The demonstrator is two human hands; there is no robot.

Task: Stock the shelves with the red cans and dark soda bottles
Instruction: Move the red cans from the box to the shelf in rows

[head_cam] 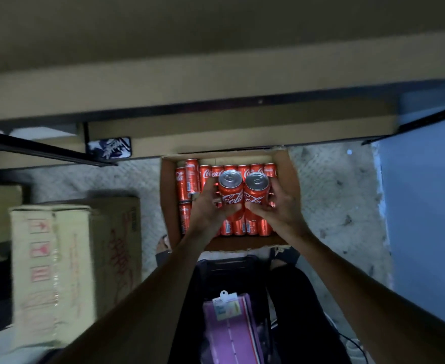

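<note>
A person's left hand is gripping a red can while the right hand is gripping a second red can. The two are touching side by side, tops up, above an open cardboard box where more red cans are standing in rows. The box is sitting on the floor against the shelf's bottom edge, with a closed carton to its left.

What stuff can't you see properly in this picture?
All in the head view:
- Packed cans in the open box: the left hand with the left can and the right hand with the right can cover many, so no count.
- Closed cardboard box: print too blurred to read.
- Purple pack: cut off by the bottom edge.
- Shelf: dark and blurred; no load can be made out.
</note>
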